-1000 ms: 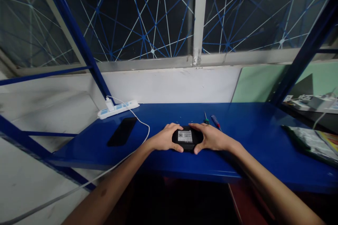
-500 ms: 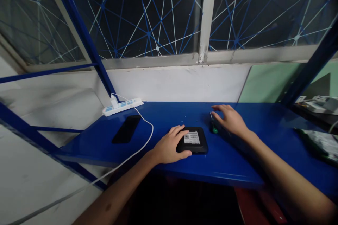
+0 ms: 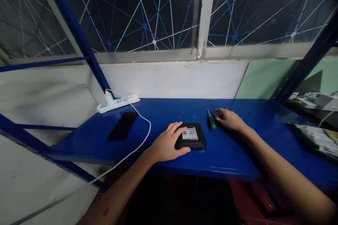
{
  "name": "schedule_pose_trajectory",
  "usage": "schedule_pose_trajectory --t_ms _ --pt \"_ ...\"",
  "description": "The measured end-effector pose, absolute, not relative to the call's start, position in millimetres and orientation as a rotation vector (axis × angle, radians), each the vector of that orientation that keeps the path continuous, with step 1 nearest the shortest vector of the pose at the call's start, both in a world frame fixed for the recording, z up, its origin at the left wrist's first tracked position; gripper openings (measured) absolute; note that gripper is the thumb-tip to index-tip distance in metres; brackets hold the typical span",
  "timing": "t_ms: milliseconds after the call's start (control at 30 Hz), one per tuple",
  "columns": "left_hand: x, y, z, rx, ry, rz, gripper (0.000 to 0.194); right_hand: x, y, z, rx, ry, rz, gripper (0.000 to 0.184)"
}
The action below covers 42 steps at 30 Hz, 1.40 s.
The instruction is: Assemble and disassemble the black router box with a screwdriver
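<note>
Blue tabletop (image 3: 163,107), black device (image 3: 201,141), white label (image 3: 191,134), left grip (image 3: 167,143) clasping it, right grip (image 3: 229,119) unclear

The counter (image 3: 163,107) is of a deep blue colour, and the metal frame (image 3: 71,17) has also a dark blue. The flat box (image 3: 199,140) is black, with a white label (image 3: 190,134) which carries black print. The screwdriver (image 3: 211,122) has a green and black handle. The phone (image 3: 123,126) is black. The power strip (image 3: 118,103) is white with light blue parts, and the cable (image 3: 132,152) is white. The window (image 3: 169,10) is dark, with a pattern of crossing blue and pale lines. The board (image 3: 264,77) is pale green.
</note>
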<state>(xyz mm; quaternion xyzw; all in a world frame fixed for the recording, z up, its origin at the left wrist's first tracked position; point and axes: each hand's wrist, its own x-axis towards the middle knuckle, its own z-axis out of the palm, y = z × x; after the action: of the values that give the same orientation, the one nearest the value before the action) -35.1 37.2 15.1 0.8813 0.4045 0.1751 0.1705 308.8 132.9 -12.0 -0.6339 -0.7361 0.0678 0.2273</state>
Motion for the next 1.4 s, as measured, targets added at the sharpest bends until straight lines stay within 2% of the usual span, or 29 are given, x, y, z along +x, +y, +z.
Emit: schedule_pose_trajectory --t_ms 300,467,633,867,1400 --pt "-33 34 18 2.501 1.177 0.478 0.079 310 118 20 -1.653 -1.685 0.193 0.049" --pt "-34 35 16 2.533 1.17 0.488 0.08 272 122 29 -1.22 -1.416 0.437 0.058" --pt "-35 35 13 2.567 1.174 0.515 0.08 226 135 33 -1.149 -1.479 0.444 0.06" --pt "-35 34 9 2.639 1.185 0.517 0.08 205 147 31 -1.243 -1.567 0.447 0.048" --pt "-35 35 6 2.635 1.174 0.527 0.081 201 147 17 -1.212 -1.515 0.478 0.05"
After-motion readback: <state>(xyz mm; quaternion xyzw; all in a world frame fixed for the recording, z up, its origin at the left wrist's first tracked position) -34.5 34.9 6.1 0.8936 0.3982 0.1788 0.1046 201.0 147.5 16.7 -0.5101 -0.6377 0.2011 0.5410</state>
